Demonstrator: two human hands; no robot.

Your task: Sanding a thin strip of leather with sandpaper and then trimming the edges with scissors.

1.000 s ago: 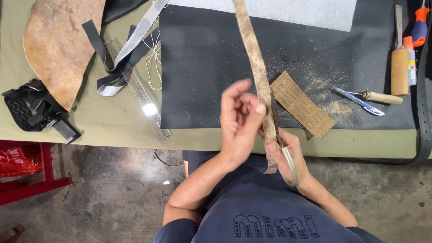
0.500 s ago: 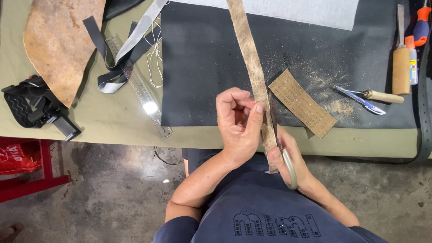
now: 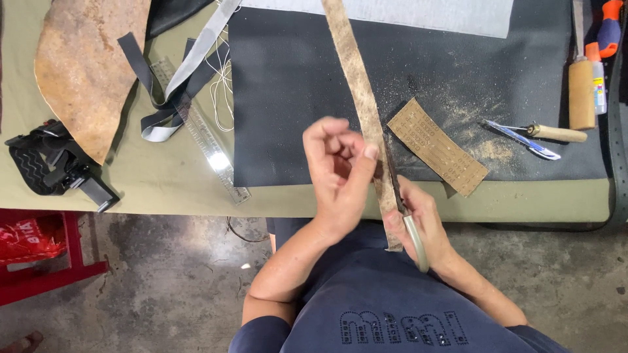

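A long mottled tan leather strip (image 3: 356,91) runs from the top of the view down to my lap. My left hand (image 3: 340,173) pinches it between thumb and fingers near its lower part. My right hand (image 3: 418,222) grips scissors (image 3: 405,212) with a pale handle, their dark blades lying along the strip's right edge. Both hands are held above the table's front edge, over the dark mat (image 3: 294,78).
A brown sandpaper piece (image 3: 437,147) lies right of the strip amid dust. Further right are a small knife (image 3: 536,135), a wooden-handled tool (image 3: 581,78) and a glue bottle (image 3: 598,78). At left lie a clear ruler (image 3: 203,134), grey straps (image 3: 163,85), a leather hide (image 3: 85,65) and a black clamp (image 3: 55,163).
My left hand has slid a little up and left along the strip, and the scissors in my right hand have moved up its edge.
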